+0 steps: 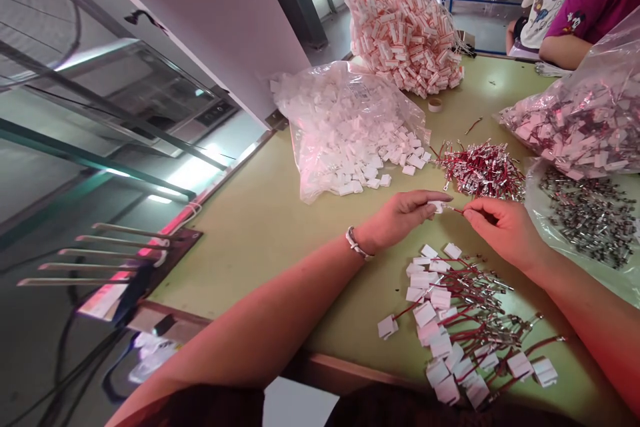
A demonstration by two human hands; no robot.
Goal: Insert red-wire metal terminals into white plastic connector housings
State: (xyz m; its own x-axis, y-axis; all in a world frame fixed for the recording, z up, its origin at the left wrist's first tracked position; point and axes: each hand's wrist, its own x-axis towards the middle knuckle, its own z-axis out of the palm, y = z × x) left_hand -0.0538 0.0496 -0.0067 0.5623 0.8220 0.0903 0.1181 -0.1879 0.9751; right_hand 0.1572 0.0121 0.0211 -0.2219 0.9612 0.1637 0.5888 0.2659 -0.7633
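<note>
My left hand (400, 217) pinches a small white plastic connector housing (439, 207) between thumb and fingers. Facing it, my right hand (507, 230) grips a short red wire (457, 210) whose metal end meets the housing; I cannot tell how far in it sits. Beyond my right hand lies a heap of red wires with metal terminals (483, 170). Below both hands, white housings with red wires attached (440, 345) are spread in a loose pile near the table's front edge.
A clear bag spills white housings (350, 130). Behind it rises a mound of white-and-orange parts (405, 33), with a tape roll (435, 105) nearby. At right are a bag of pinkish-white parts (585, 123) and small dark metal pieces (593, 217). Metal prongs (107, 250) jut from the left edge. A person (590, 0) sits opposite.
</note>
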